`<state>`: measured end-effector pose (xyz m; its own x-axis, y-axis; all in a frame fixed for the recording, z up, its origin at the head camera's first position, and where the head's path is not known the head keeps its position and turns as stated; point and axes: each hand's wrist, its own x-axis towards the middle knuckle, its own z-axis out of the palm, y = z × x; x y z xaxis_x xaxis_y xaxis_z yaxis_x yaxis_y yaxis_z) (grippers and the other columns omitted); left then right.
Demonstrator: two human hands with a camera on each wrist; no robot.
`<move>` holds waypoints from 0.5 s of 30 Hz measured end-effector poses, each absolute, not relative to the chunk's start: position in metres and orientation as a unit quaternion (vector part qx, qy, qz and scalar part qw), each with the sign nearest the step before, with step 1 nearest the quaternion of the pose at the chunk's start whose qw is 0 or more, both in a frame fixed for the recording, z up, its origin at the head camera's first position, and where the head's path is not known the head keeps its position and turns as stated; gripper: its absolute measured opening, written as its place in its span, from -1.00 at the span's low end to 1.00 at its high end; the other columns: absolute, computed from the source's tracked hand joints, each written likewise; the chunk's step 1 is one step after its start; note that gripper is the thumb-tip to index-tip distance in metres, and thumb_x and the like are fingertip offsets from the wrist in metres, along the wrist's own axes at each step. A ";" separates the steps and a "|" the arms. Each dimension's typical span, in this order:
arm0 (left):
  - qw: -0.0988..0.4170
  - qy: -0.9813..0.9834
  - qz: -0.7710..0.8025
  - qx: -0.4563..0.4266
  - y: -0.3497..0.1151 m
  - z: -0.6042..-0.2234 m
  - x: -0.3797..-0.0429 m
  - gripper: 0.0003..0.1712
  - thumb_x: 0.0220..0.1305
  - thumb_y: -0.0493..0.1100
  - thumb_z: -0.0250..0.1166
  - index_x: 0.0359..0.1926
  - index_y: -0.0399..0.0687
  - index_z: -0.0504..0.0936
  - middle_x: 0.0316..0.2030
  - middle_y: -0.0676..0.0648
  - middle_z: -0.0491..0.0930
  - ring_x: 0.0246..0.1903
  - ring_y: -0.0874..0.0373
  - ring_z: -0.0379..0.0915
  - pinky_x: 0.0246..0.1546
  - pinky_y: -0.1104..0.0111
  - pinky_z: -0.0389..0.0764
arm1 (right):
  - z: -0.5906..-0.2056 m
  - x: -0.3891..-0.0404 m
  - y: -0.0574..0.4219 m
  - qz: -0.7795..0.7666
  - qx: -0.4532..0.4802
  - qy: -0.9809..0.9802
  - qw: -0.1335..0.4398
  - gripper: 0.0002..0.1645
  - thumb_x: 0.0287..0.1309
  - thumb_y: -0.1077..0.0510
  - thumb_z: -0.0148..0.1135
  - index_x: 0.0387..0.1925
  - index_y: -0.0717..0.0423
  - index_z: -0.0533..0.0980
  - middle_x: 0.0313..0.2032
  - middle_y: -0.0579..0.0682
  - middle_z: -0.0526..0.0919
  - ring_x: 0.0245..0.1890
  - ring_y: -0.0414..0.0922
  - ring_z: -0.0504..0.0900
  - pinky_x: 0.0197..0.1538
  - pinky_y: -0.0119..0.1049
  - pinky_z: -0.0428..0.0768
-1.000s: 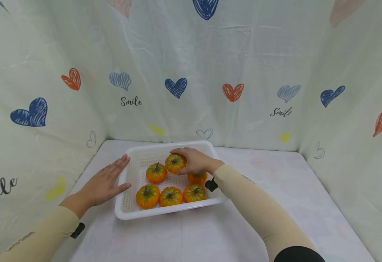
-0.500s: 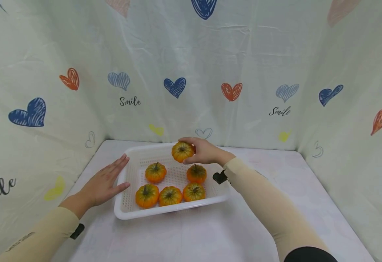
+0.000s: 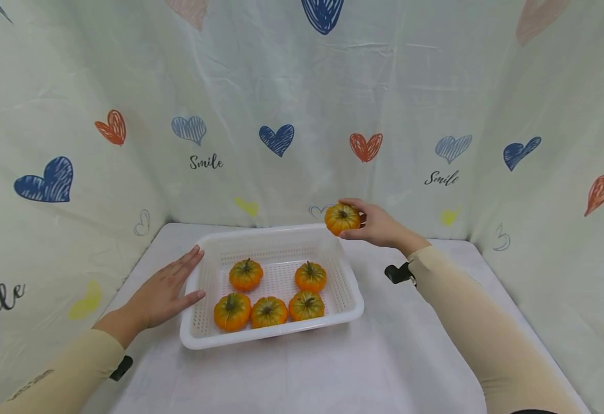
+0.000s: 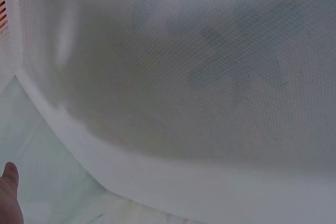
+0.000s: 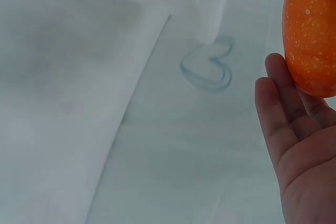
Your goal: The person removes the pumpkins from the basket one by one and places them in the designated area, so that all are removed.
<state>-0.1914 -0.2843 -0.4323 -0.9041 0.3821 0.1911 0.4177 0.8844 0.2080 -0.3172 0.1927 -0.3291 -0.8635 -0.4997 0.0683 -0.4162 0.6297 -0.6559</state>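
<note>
My right hand (image 3: 379, 225) grips a small orange pumpkin (image 3: 342, 218) by its sides, raised over the far right corner of a white plastic basket (image 3: 356, 310). In the right wrist view the same pumpkin (image 5: 310, 35) shows its speckled orange skin against my fingers (image 5: 281, 98). Fingers straight and thumb spread, my left hand (image 3: 164, 290) rests at the basket's left rim. Inside the basket sit several more pumpkins with green-yellow tops: one at back left (image 3: 246, 275), one at right (image 3: 310, 277), and a front row with a middle pumpkin (image 3: 269, 312).
The basket stands on a white-covered table (image 3: 302, 374). A pale curtain (image 3: 322, 86) printed with hearts encloses the table at the back and both sides. In the left wrist view the basket's slotted wall (image 4: 10, 35) shows at the upper left.
My right hand has lifted the pumpkin from the back of the basket and carried it right and upward to the far right corner. The left hand stays at the rim.
</note>
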 end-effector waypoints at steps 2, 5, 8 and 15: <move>0.073 -0.968 -0.122 -0.207 -0.285 -0.433 -0.191 0.02 0.34 0.19 0.23 0.59 -0.04 -0.09 0.56 -0.13 -0.10 0.45 -0.20 0.00 0.35 -0.18 0.14 | -0.330 -0.317 0.206 -0.350 -0.236 0.905 0.056 0.00 0.10 -0.01 0.47 0.50 -0.06 0.19 0.21 0.05 0.45 0.03 0.04 0.49 0.03 -0.11 0.64; 0.077 -0.967 -0.124 -0.207 -0.284 -0.433 -0.191 0.03 0.34 0.20 0.23 0.60 -0.03 -0.09 0.57 -0.12 -0.11 0.45 -0.19 0.00 0.34 -0.18 0.16 | -0.334 -0.318 0.224 -0.356 -0.206 0.910 0.056 0.02 0.12 -0.03 0.46 0.52 -0.07 0.16 0.26 0.07 0.40 0.09 0.07 0.45 0.06 -0.07 0.62; 0.073 -0.968 -0.124 -0.206 -0.284 -0.433 -0.191 0.03 0.34 0.21 0.22 0.60 -0.03 -0.10 0.57 -0.11 -0.12 0.46 -0.19 -0.01 0.35 -0.17 0.14 | -0.340 -0.319 0.239 -0.364 -0.178 0.912 0.056 0.02 0.13 -0.07 0.46 0.53 -0.07 0.15 0.29 0.09 0.37 0.10 0.09 0.43 0.07 -0.05 0.61; 0.076 -0.968 -0.116 -0.207 -0.283 -0.432 -0.190 0.03 0.33 0.22 0.22 0.59 -0.06 -0.07 0.56 -0.14 -0.08 0.44 -0.20 0.03 0.34 -0.16 0.17 | -0.365 -0.325 0.264 -0.390 -0.117 0.912 0.054 0.07 0.10 -0.20 0.45 0.53 -0.09 0.13 0.35 0.13 0.29 0.14 0.14 0.38 0.14 0.04 0.55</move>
